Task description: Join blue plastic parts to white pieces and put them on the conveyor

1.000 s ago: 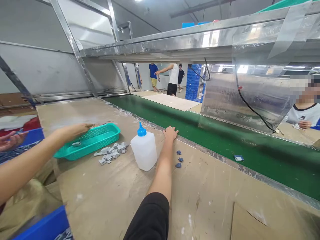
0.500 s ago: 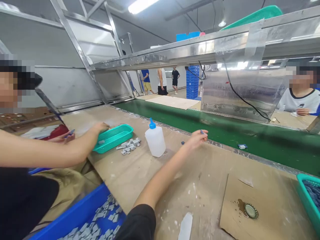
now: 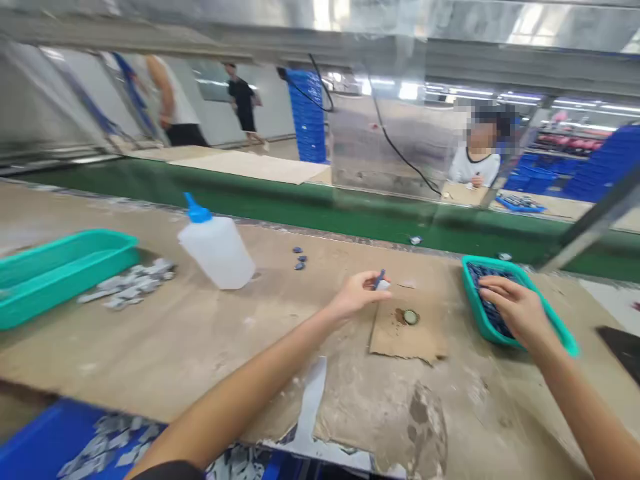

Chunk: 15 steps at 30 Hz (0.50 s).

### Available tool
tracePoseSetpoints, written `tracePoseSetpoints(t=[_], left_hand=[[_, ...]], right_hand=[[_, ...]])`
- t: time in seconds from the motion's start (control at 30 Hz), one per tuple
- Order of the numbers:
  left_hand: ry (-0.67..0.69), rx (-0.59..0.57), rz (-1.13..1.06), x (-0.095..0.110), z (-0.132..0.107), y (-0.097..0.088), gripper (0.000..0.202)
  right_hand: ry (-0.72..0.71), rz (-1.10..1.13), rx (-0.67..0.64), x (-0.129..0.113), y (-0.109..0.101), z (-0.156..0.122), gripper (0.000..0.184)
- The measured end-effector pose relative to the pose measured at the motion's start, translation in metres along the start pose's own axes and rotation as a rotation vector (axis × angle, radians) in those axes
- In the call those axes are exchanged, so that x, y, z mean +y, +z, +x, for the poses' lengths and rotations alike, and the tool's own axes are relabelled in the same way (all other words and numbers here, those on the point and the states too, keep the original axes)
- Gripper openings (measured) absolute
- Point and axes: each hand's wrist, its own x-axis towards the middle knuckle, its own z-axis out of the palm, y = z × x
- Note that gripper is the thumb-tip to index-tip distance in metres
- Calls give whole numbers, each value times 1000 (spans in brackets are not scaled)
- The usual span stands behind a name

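My left hand [image 3: 357, 295] pinches a small dark blue piece [image 3: 380, 279] above the edge of a cardboard sheet [image 3: 407, 330]. On that sheet lies a bottle cap [image 3: 410, 317] in a brown stain. My right hand [image 3: 515, 308] rests on dark blue pieces inside a teal basket [image 3: 480, 307], its fingers partly hiding them. Further left, a white plastic bottle with a blue nozzle [image 3: 217, 250] stands on the wooden table [image 3: 280, 363]. Several small dark blue pieces [image 3: 299, 258] lie just beyond it.
A second teal basket [image 3: 60, 273] sits at the left beside a heap of grey pieces [image 3: 130, 285]. A blue bin [image 3: 65, 443] of grey pieces lies below the table's near edge. A green conveyor belt [image 3: 350, 210] runs behind the table, with a person [image 3: 475, 157] across it.
The view has swung right. My left hand has moved from near the belt edge to above the cardboard, and my right hand has come into view in the teal basket. The neighbouring co-worker has left the view.
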Motion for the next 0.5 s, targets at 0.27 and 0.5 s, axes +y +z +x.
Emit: tracePoseSetpoints(t=[0.27, 0.5], left_hand=[[125, -39, 292, -11, -1, 3, 35], [105, -64, 235, -17, 3, 2, 30]], right_hand=[[-268, -161, -576, -26, 61, -15, 14], [-457, -375, -722, -24, 84, -19, 9]])
